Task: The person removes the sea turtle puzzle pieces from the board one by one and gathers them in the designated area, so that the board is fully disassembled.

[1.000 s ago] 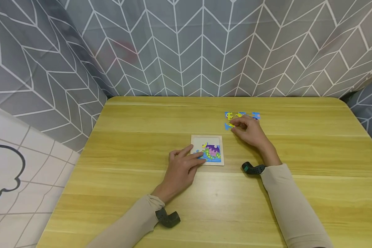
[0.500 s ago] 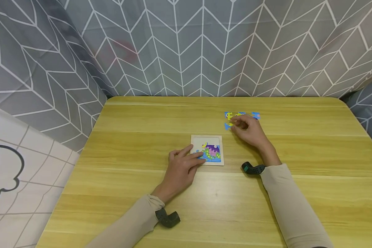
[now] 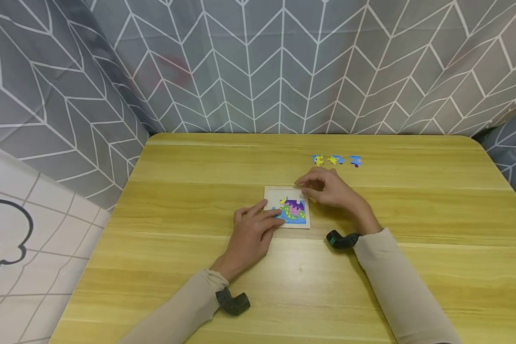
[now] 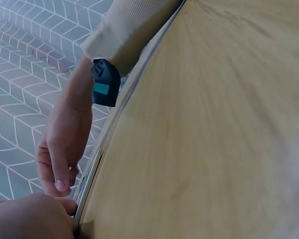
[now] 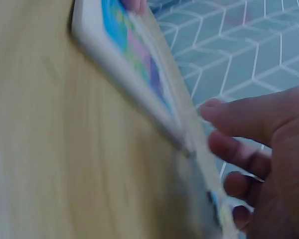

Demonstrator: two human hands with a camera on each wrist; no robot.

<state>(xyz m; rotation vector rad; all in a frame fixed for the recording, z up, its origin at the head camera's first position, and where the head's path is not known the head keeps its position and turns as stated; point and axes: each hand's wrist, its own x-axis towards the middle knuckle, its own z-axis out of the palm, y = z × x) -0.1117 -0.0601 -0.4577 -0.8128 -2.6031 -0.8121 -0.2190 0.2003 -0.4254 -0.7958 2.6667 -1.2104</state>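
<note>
My left hand (image 3: 250,235) rests with spread fingers on the left side of a small wooden puzzle tray (image 3: 308,215). Joined jigsaw pieces (image 3: 295,210) in purple, pink, green and blue fill its lower part; the upper part shows bare pale backing. My right hand (image 3: 328,189) is over the tray's upper right corner, thumb and forefinger close together, pinching a puzzle piece that the fingers hide. In the right wrist view the right thumb and curled fingers (image 5: 239,149) are beside the tray edge (image 5: 134,94).
Three loose blue-and-yellow or blue-and-purple pieces lie in a row farther back: one at left (image 3: 318,160), one in the middle (image 3: 336,159) and one at right (image 3: 355,161). A grey patterned curtain (image 3: 279,67) hangs behind the wooden table (image 3: 189,191).
My right hand has moved left and nearer, from the loose pieces to the tray's corner. The blue-and-yellow piece at its fingertips has left the table. The left hand stays put.
</note>
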